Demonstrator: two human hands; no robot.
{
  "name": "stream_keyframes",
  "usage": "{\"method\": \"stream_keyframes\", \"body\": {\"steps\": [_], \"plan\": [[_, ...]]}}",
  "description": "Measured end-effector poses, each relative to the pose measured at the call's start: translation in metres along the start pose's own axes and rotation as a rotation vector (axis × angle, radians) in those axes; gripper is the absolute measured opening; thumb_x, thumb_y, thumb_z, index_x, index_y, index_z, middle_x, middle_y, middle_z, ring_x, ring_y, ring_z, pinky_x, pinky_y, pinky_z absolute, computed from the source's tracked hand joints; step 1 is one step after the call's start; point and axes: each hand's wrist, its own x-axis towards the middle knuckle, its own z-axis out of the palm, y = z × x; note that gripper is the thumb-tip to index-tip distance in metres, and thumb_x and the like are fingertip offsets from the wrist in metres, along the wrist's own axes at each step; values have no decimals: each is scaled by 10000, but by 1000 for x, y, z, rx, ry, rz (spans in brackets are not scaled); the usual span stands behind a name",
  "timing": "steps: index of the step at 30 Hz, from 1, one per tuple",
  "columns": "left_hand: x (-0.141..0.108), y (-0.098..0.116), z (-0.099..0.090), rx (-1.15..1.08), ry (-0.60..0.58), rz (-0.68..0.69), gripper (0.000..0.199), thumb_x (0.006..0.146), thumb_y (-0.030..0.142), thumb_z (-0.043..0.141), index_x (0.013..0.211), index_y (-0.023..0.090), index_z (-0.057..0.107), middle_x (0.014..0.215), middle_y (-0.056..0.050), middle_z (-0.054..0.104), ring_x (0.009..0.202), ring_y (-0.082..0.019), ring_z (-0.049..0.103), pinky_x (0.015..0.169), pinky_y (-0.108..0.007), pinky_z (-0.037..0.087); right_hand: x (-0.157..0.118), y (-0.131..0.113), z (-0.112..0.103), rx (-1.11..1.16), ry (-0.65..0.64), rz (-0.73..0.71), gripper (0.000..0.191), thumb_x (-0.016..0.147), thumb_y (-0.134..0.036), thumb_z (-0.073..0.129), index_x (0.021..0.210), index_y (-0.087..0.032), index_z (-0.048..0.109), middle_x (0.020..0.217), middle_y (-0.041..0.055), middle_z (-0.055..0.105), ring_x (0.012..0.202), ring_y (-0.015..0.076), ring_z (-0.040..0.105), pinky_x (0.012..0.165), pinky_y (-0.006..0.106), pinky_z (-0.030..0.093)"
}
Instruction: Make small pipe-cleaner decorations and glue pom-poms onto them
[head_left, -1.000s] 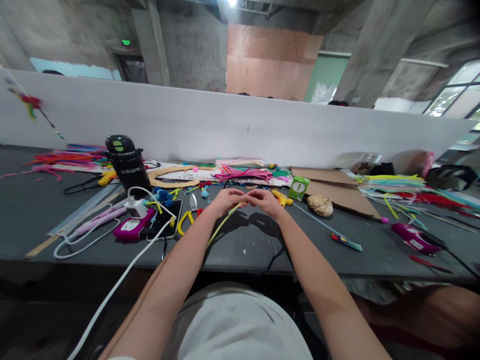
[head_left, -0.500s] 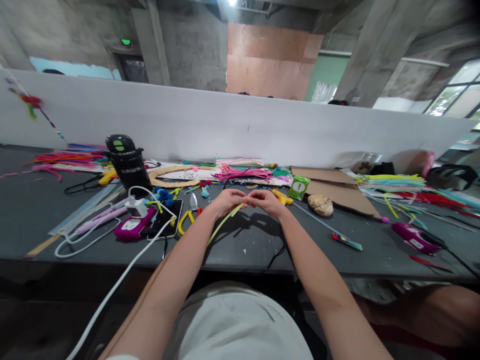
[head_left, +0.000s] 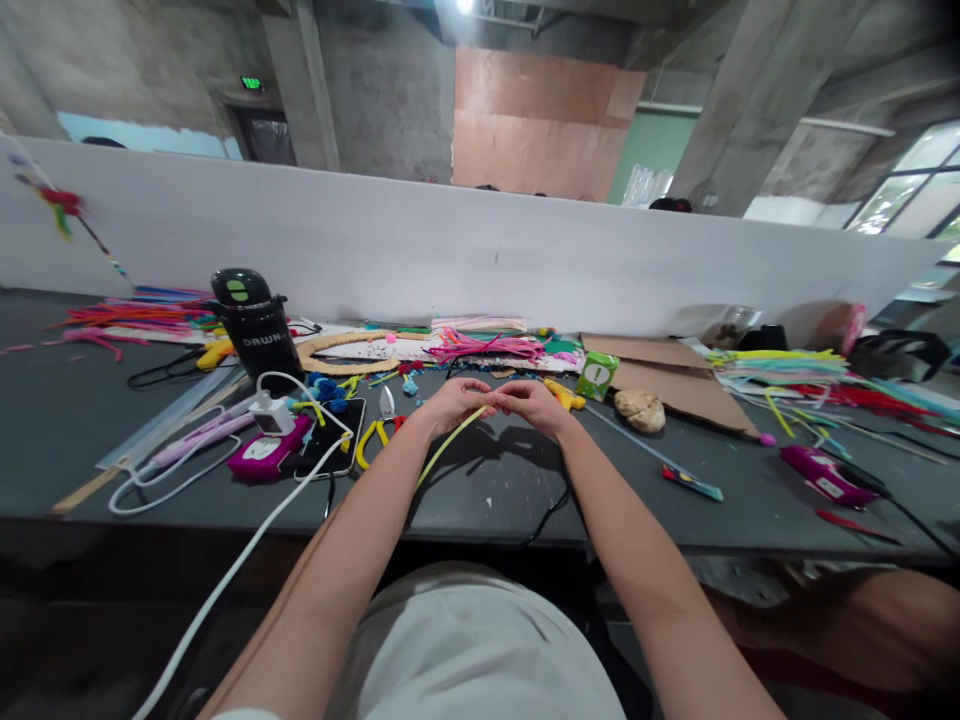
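Observation:
Above the middle of the grey table, my left hand (head_left: 456,405) and my right hand (head_left: 528,402) meet fingertip to fingertip. Both are closed in a pinch on a yellow-green pipe cleaner (head_left: 445,448). Its long tail slants down from the fingers toward my left forearm, while the end between the fingertips is mostly hidden. Left of my left hand lie pliers (head_left: 373,440) with yellow and red handles. Just beyond my right hand is a yellow glue gun (head_left: 565,394), partly covered by the hand.
A black bottle (head_left: 259,330) stands back left, near a magenta power block (head_left: 270,448) and white cable. Pink pipe cleaners (head_left: 487,345) lie at the back. Rightward are a green box (head_left: 598,375), a stone-like lump (head_left: 640,410), cardboard (head_left: 675,385) and a cutter knife (head_left: 691,482). A person's leg (head_left: 847,630) shows lower right.
Near my left fingers the pipe cleaner showed a doubled strand; now a single strand shows there. Both hands stay in nearly the same place.

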Motion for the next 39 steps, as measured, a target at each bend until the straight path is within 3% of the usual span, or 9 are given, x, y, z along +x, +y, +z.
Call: {"method": "stream_keyframes", "body": {"steps": [9, 12, 33, 39], "plan": [[-1, 1, -16, -8, -243, -30, 455, 616, 252, 850, 960, 100, 592, 870, -144, 724, 753, -172, 704, 701, -256, 544, -3, -8, -1, 5, -17, 18, 327, 708, -447, 737, 867, -161, 727, 736, 26, 669, 623, 109, 542, 625, 252, 431], [-1, 1, -19, -4, -273, -39, 448, 612, 230, 851, 959, 93, 602, 860, -141, 723, 735, -165, 700, 685, -248, 536, -4, -8, -2, 10, -46, 31, 319, 711, -443, 735, 848, -156, 719, 717, 21, 662, 619, 110, 539, 624, 251, 425], [2, -4, -17, 26, -189, -10, 452, 571, 231, 868, 921, 101, 615, 770, -103, 717, 692, -165, 689, 680, -271, 523, -4, -16, 8, -55, -51, -18, 302, 760, -440, 697, 826, -152, 635, 710, 27, 655, 607, 112, 539, 598, 244, 414], [4, -1, -19, 13, -106, 62, 436, 564, 264, 867, 914, 111, 657, 783, -77, 710, 731, -147, 675, 660, -230, 482, 3, -10, 15, -19, 119, -58, 327, 782, -481, 666, 867, -166, 649, 763, 25, 657, 678, 127, 589, 668, 259, 480]]}}
